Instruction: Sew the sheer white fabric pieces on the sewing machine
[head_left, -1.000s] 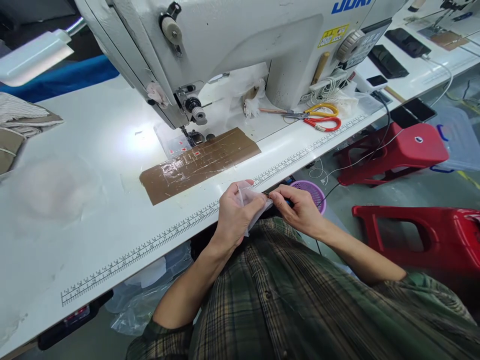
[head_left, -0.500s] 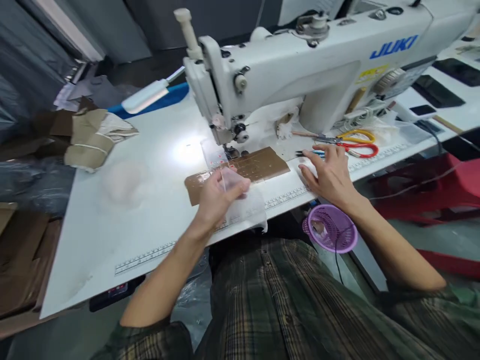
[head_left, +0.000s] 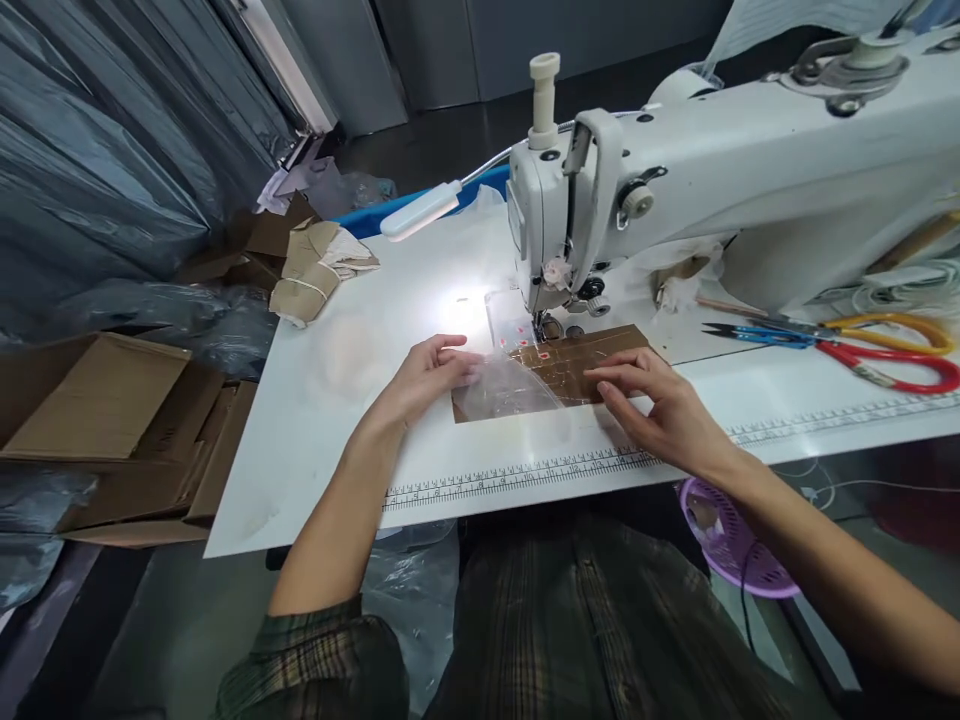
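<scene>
A sheer white piece of fabric [head_left: 504,386] lies over the left part of a brown sheet [head_left: 574,372], which has pale lines on it. My left hand [head_left: 427,385] has the fabric's left edge between thumb and fingers. Over the sheet's right end, my right hand [head_left: 664,405] rests with thumb and fingers apart, holding nothing. Both stay just in front of the presser foot [head_left: 551,328] of the white sewing machine [head_left: 697,165]. Small red marks show near the needle area.
Red-and-yellow-handled scissors [head_left: 892,362] and blue tweezers [head_left: 757,334] lie to the right. A measuring tape [head_left: 517,478] runs along the table's front edge. A lamp [head_left: 420,210] and a tan fabric bundle [head_left: 311,270] are at the back left; a purple basket [head_left: 739,545] is below.
My right hand has moved left from beside the tweezers to the brown sheet. My left hand has drawn the sheer fabric leftward and laid it flatter over the sheet. The view has turned left.
</scene>
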